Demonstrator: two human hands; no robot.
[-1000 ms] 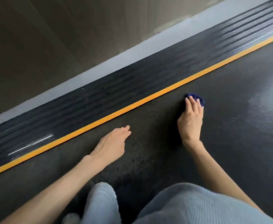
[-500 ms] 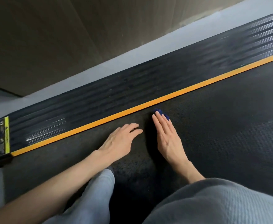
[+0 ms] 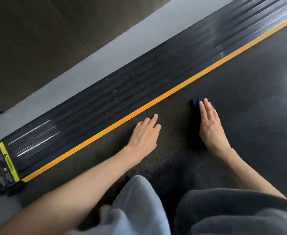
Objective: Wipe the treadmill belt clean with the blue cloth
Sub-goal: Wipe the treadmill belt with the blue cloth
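Cloth was the only tool in play: the blue cloth (image 3: 196, 101) lay bunched on the treadmill belt (image 3: 249, 124), right of the frame's centre. It was mostly hidden under the straight fingers of the right hand (image 3: 210, 128), which pressed it flat. The left hand (image 3: 144, 136) rested open on the belt near the yellow stripe (image 3: 139, 110), fingers loosely spread, holding nothing. The cloth looked soft, light and limp, likely to crumple or slip out from under a light touch on the rough, textured belt. A flat palm bearing down on its middle seemed a better hold than a pinch at an edge.
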